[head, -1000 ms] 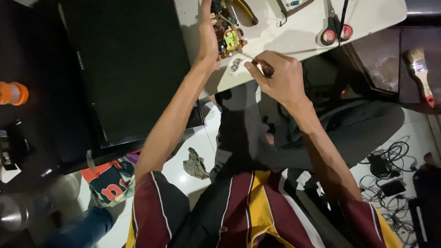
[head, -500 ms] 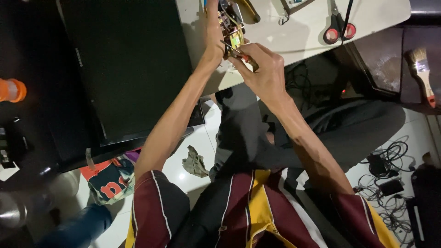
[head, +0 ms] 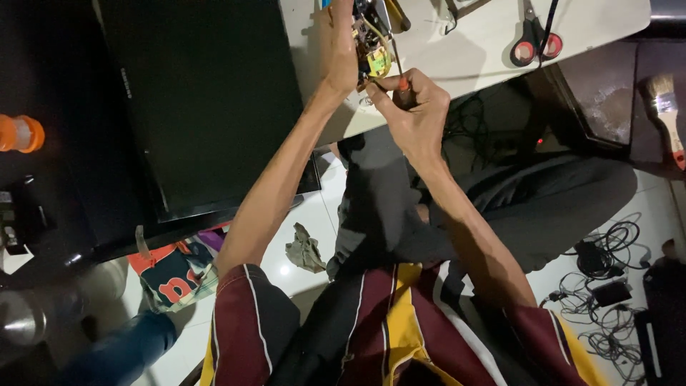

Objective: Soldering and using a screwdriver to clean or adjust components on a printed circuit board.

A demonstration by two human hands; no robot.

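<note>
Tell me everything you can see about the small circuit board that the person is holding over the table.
The circuit board is small and crowded with parts, with a green-yellow patch near its lower end and thin pale wires looping off it. It stands roughly on edge above the white table, partly cut by the picture's top edge. The left hand grips its left side; the right hand holds a thin screwdriver against it.

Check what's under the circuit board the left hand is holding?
Under the circuit board lies the white tabletop. The left hand grips its side, the right hand holds a screwdriver to it. The board's underside is hidden.
</note>
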